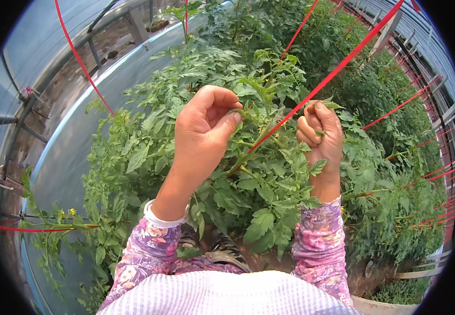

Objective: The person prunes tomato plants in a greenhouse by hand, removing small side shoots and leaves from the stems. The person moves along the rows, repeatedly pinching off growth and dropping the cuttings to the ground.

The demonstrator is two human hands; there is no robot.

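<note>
Before me stands a leafy tomato plant, its stem leaning up beside a taut red string. My left hand is left of the string, thumb and forefinger pinched on a small green shoot near the plant's top. To the right of the string, my right hand is closed around some plucked-looking green leaf pieces, which stick out above and between the fingers. Whether those pieces are still joined to a plant cannot be told.
More red strings run up from the surrounding tomato plants. Plastic sheeting with a pale blue edge curves along the left, beside metal frame pipes. Bare soil shows near my shoes. At lower right is a pale curved rim.
</note>
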